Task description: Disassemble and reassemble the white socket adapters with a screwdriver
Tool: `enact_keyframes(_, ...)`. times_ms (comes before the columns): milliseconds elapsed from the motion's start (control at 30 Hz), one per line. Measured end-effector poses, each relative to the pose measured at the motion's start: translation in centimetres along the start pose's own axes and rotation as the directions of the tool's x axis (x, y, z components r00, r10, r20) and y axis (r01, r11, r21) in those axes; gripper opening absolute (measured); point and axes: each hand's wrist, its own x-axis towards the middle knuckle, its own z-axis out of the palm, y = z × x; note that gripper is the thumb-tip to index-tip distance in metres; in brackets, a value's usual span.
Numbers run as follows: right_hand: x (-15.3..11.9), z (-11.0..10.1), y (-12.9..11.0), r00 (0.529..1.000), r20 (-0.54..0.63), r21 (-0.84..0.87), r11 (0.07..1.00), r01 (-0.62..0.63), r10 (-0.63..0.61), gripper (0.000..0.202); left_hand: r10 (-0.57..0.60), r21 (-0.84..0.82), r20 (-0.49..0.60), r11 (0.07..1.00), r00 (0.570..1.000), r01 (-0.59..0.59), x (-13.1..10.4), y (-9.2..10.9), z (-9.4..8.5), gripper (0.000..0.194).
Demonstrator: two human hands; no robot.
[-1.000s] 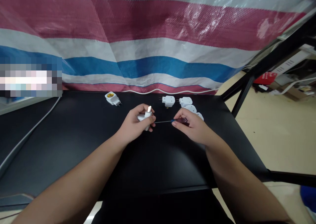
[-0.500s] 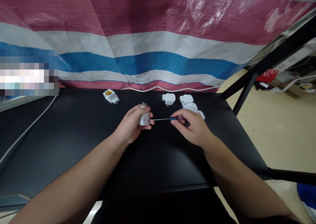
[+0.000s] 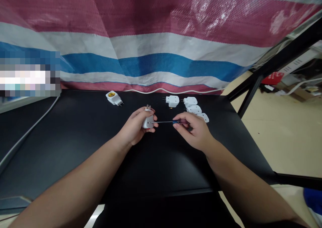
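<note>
My left hand (image 3: 137, 124) is closed around a white plug adapter (image 3: 148, 120), whose metal prongs point away from me. Between the fingers of my right hand (image 3: 195, 129) is a screwdriver (image 3: 176, 121) with a dark, blue-and-purple handle. Its thin shaft lies level, and the tip meets the adapter's face at a small hole on the left. My palm and fingers cover part of the adapter. Just beyond my right hand, several similar white adapters (image 3: 190, 101) lie in a slanting row, the closest partly hidden by my fingers.
Another white adapter (image 3: 172, 101) lies left of the row. At the back left is a white plug piece with a yellow metal inside (image 3: 113, 97). A white cable (image 3: 158, 90) runs along the back edge of the black table (image 3: 75, 147), before a striped tarp (image 3: 156, 43).
The screwdriver tip has shifted left across the adapter's face, from near its right side to the hole on the left. My right hand has moved slightly left with it.
</note>
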Motion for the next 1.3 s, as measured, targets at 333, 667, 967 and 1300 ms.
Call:
enact_keyframes(333,0.06,-0.01,0.41,0.999,0.023,0.014,0.999,0.033,-0.033,0.013,0.018,0.074,-0.037,0.997,0.999,-0.015,0.32,-0.39,-0.2,0.025)
enact_keyframes(667,0.24,-0.24,0.5,0.968,0.203,0.132,0.975,-0.179,0.15,0.017,0.246,0.235,-0.01,0.943,0.969,-0.237,0.43,-0.67,-0.41,0.023)
enact_keyframes(967,0.38,-0.3,0.74,0.943,0.238,0.092,0.961,-0.262,0.234,0.047,0.332,0.364,0.031,0.875,0.943,-0.32,0.16,-0.96,-0.53,0.024)
enact_keyframes(1300,0.3,0.01,0.87,0.953,0.232,0.13,0.964,-0.231,0.197,0.035,0.389,0.401,0.011,0.842,0.921,-0.36,0.18,-0.65,-0.8,0.022)
